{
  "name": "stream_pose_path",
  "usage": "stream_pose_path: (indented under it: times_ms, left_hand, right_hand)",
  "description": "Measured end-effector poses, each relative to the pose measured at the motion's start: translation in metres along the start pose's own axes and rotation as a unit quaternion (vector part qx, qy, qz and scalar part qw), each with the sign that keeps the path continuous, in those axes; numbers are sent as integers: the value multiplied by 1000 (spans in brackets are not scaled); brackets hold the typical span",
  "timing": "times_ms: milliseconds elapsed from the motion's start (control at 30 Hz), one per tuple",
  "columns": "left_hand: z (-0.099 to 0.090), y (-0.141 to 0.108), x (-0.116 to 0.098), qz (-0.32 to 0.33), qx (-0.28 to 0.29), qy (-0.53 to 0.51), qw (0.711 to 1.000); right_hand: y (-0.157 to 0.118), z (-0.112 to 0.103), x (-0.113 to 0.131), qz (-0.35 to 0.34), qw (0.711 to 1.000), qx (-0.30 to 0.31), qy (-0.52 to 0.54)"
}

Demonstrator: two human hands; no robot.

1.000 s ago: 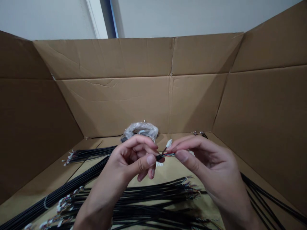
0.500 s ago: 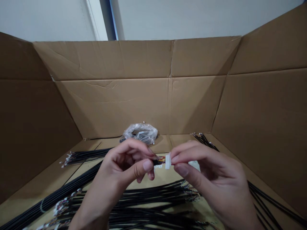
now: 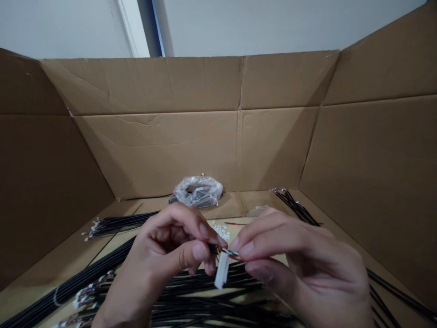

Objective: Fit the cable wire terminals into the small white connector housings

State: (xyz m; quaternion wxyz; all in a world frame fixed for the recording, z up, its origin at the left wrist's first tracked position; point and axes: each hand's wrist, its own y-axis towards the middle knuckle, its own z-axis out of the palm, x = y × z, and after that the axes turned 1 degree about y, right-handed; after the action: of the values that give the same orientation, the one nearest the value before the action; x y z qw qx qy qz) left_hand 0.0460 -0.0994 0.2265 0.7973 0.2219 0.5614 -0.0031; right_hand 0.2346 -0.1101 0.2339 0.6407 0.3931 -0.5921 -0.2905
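Note:
Between the thumb and fingers of my left hand (image 3: pixel 177 250) is the black sleeved end of a cable (image 3: pixel 213 248). Thin coloured wires (image 3: pixel 233 253), among them green, white and red ones, run from it to the fingertips of my right hand (image 3: pixel 290 259), which pinch them. A white connector (image 3: pixel 221 271) hangs tilted downward below the wires, between the two hands and not gripped by the right fingers. Small white pieces (image 3: pixel 221 231) lie on the surface just beyond the fingertips.
Black cables (image 3: pixel 211 300) lie under the hands. A tied bundle (image 3: pixel 78 273) and another bundle (image 3: pixel 126 222) are at the left, more cables (image 3: pixel 295 207) at the back right. A clear plastic bag (image 3: pixel 198 191) sits before the cardboard wall (image 3: pixel 157 150).
My right fingers have moved off the white connector and now pinch the wires. The connector has swung from upright to hanging lower. Both hands are slightly lower, and the small white pieces show more.

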Motion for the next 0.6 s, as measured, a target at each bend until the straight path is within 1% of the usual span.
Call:
stream_pose_path:
  times_ms: [100, 300, 400, 467, 533, 600]
  left_hand:
    - [-5, 0, 3, 3, 31, -23, 999]
    - [-12, 5, 11, 38, 109, -61, 991]
    - [-11, 6, 12, 81, 138, -75, 984]
    - [-10, 6, 12, 103, 146, -78, 981]
    - [-9, 5, 12, 111, 141, -80, 981]
    - [-8, 4, 11, 118, 135, -81, 980]
  right_hand:
    - [-3, 1, 4, -8, 1000, 18, -7]
    - [-8, 3, 4, -22, 999, 29, -41]
    - [-6, 6, -1, -70, 997, 21, -29]
    - [-5, 6, -2, -106, 994, 13, -9]
    - [-7, 3, -3, -108, 993, 30, -23]
    - [-12, -1, -2, -91, 991, 61, -73]
